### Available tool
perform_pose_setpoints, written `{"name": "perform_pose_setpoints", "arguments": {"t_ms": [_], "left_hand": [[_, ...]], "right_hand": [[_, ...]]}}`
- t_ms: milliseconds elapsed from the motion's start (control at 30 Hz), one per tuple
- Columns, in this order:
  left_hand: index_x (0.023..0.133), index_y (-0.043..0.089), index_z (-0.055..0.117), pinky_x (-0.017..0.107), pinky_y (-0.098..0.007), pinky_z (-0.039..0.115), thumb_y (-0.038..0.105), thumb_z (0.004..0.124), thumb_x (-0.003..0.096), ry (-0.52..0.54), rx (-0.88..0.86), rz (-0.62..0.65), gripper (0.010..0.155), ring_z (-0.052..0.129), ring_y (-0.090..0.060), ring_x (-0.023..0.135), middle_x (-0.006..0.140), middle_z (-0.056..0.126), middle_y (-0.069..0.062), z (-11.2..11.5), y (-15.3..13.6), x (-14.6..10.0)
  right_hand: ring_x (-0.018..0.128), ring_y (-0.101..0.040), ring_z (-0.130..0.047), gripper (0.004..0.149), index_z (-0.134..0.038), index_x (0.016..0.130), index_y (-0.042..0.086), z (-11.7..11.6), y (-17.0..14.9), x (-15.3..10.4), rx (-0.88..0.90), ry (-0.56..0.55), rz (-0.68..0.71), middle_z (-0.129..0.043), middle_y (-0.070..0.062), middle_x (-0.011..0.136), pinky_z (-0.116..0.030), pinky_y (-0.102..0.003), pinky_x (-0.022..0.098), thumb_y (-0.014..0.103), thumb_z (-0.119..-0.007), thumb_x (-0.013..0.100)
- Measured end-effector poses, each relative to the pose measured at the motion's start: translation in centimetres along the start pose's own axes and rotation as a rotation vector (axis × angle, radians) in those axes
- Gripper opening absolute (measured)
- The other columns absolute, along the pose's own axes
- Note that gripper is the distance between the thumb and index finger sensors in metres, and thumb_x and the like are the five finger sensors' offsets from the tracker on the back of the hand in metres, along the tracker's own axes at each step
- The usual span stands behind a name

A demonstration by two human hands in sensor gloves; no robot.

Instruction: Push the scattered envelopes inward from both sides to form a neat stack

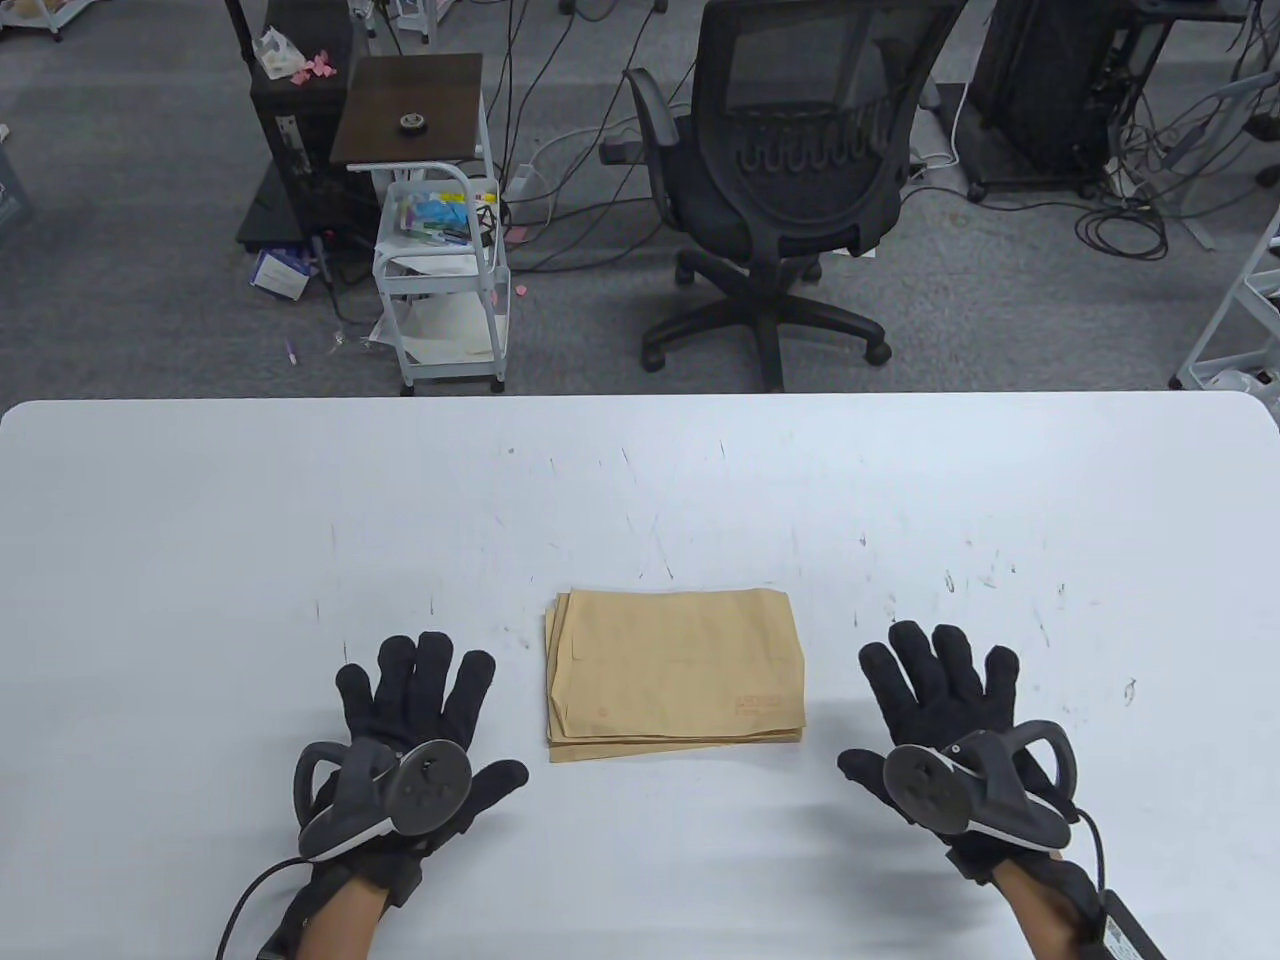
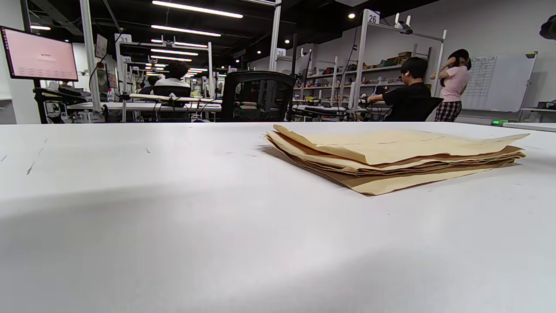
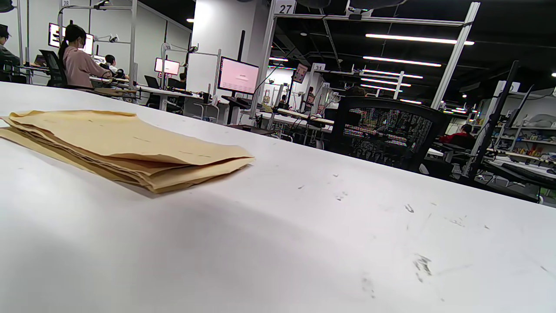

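A stack of several tan envelopes (image 1: 675, 675) lies on the white table (image 1: 640, 480), edges nearly aligned, a little fanned at the left and bottom. It also shows in the left wrist view (image 2: 391, 158) and the right wrist view (image 3: 117, 145). My left hand (image 1: 420, 700) lies flat on the table left of the stack, fingers spread, apart from it. My right hand (image 1: 940, 685) lies flat to the right of the stack, fingers spread, apart from it. Both hands hold nothing. No fingers show in the wrist views.
Beyond the table's far edge stand a black office chair (image 1: 790, 180) and a small white cart (image 1: 440, 280) with a dark top. The table surface around the stack bears only scuff marks.
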State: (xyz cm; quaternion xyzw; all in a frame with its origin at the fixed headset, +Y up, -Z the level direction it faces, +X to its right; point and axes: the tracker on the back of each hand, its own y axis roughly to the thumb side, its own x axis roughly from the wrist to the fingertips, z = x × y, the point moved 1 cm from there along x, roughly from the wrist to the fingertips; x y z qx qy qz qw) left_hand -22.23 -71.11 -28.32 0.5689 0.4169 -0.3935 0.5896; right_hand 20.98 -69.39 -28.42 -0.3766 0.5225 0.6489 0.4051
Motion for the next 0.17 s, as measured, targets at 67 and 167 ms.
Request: {"name": "perform_pose_setpoints", "arguments": {"t_ms": [67,167], "left_hand": [[0.117,0.021,0.012,0.067,-0.083,0.013,0.076,0.049,0.0443,-0.025,-0.004,-0.003,0.099,0.008,-0.060,0.108,0.120,0.004,-0.025,0.15,0.01,0.07],[0.117,0.021,0.012,0.068,-0.083,0.013,0.076,0.049,0.0445,-0.025,-0.001,-0.002,0.098,0.008,-0.060,0.108,0.120,0.004,-0.025,0.18,0.03,0.10]], "right_hand": [[0.103,-0.066,-0.028,0.093,-0.021,0.113,0.006,-0.01,0.00,0.00,-0.001,0.003,0.001,-0.021,-0.031,0.121,-0.024,-0.087,0.062,0.064,-0.052,0.047],[0.103,-0.066,-0.028,0.092,-0.021,0.113,0.006,-0.02,0.03,0.02,0.000,0.007,0.001,-0.022,-0.031,0.120,-0.024,-0.087,0.062,0.063,-0.052,0.047]]}}
